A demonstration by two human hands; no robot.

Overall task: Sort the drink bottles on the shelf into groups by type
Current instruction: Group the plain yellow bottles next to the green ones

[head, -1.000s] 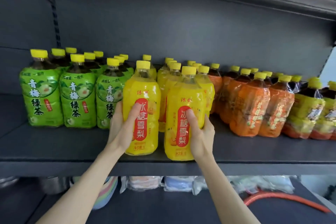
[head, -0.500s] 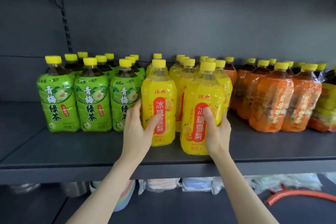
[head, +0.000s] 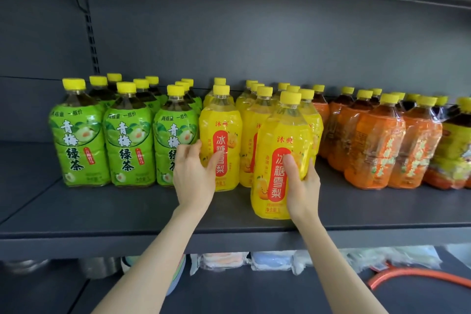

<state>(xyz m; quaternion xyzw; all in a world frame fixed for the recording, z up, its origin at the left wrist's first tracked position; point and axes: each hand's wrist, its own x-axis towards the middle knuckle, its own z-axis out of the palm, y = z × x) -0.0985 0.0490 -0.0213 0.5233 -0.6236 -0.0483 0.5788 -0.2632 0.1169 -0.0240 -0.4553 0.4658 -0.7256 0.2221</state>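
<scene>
Now the left hand (head: 193, 177) clasps the back yellow bottle (head: 221, 120); right of that grip, the right hand (head: 303, 187) clasps the front yellow bottle (head: 279, 135).

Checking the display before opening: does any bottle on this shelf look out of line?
Yes. The yellow bottle gripped by the right hand stands well forward of its row, near the front edge of the shelf; the left hand holds a row bottle that sits in line. Nothing looks spilled or damaged.

Orange hose (head: 418, 274), wrapped packets (head: 219, 261) below
</scene>
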